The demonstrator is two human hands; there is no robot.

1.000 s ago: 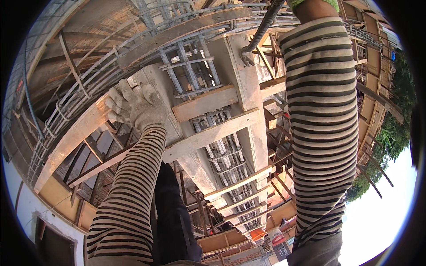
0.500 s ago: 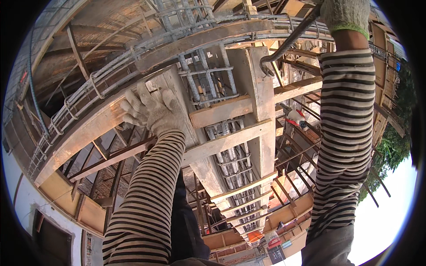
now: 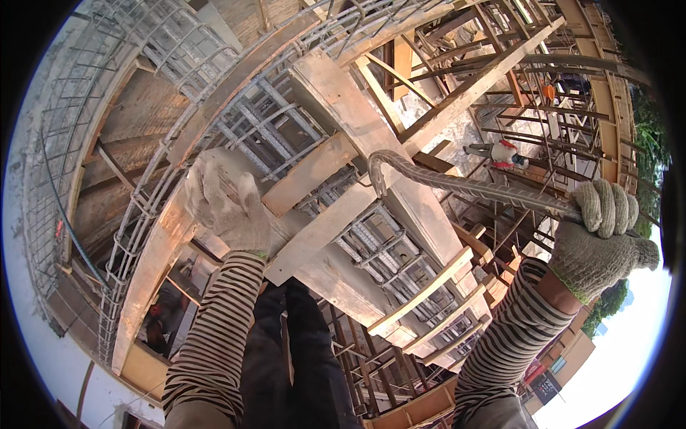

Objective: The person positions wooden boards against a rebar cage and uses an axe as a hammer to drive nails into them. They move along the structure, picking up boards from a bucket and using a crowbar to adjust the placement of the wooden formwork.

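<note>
My gloved right hand (image 3: 599, 239) is wrapped round a ribbed steel bar with a bent end, a rebar hook (image 3: 464, 186). The bar reaches leftward from the fist. Its curved tip lies at the far end of a wooden cross batten (image 3: 332, 225), by the side board (image 3: 421, 207) of a timber form; whether it touches the wood I cannot tell. My gloved left hand (image 3: 227, 207) rests on the form's near-left board, fingers stretched out and holding no tool. Between the side boards runs a cage of steel reinforcing bars (image 3: 375, 243).
A second rebar cage (image 3: 153, 168) curves along the left. Several battens (image 3: 421, 289) span the form lower down. Deep gaps with timber props open on both sides. A person (image 3: 500, 152) is far below at right, another person (image 3: 161, 314) beneath the left boards. My dark-trousered legs (image 3: 293, 350) show below.
My right hand has come down from the upper edge to the right side, bringing the hook's tip down to the cross batten. The view has turned; my left hand stays on the boards.
</note>
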